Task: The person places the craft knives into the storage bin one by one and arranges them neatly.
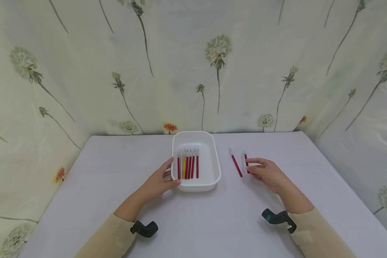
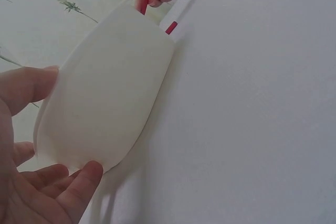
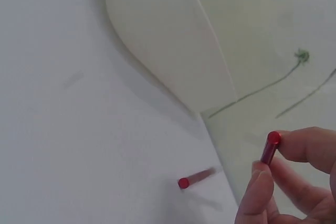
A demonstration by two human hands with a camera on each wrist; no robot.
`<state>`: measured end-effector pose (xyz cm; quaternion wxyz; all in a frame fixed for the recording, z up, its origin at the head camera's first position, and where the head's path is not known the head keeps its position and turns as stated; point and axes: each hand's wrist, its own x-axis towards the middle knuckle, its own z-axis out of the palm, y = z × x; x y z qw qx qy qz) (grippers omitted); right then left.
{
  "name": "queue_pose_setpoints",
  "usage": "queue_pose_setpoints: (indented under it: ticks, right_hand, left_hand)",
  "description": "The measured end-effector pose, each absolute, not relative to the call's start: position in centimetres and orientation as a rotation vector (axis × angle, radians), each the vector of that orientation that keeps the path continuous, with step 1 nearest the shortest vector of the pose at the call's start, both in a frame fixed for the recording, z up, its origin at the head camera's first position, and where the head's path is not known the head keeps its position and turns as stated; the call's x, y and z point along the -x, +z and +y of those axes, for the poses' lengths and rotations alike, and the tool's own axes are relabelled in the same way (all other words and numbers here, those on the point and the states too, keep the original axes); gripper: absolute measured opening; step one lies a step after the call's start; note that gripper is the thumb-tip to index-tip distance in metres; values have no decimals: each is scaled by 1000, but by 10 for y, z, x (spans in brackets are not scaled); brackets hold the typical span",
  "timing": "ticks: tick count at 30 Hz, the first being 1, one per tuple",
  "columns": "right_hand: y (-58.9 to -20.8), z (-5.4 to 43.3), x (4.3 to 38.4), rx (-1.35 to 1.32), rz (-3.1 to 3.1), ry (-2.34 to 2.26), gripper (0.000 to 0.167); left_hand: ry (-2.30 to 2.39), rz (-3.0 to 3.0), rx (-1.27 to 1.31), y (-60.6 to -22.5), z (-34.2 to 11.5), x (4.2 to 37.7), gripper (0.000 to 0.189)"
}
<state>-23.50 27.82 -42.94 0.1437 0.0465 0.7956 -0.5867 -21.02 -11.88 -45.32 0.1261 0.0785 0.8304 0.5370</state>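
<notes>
A white rectangular tray (image 1: pixel 209 168) stands mid-table with several slim tools (image 1: pixel 189 166) lined up inside, mostly red and one yellow, with pale pointed tips. My left hand (image 1: pixel 161 181) grips the tray's near left corner, fingers along its side and thumb at the front. To the right of the tray, my right hand (image 1: pixel 266 173) pinches a slim red pen-like tool (image 3: pixel 269 148) between thumb and fingers, its pale tip pointing away. Another red tool (image 1: pixel 237 165) lies on the table between tray and right hand, red end toward me. In the wrist views the tray's walls hide its contents.
A pale cloth covers the table (image 1: pixel 116 161). Behind it and at both sides hangs a dandelion-printed curtain (image 1: pixel 180 71). Each forearm wears a black wrist mount, one at the left cuff (image 1: pixel 144 229) and one at the right cuff (image 1: pixel 280 218).
</notes>
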Motion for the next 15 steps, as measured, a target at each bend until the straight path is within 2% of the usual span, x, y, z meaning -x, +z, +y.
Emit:
queue_pose_setpoints:
  ticks: [15]
  right_hand:
    - [-406, 256, 225, -55, 2234, -1736, 57]
  left_hand:
    - [1586, 2408, -238, -454, -119, 210, 96]
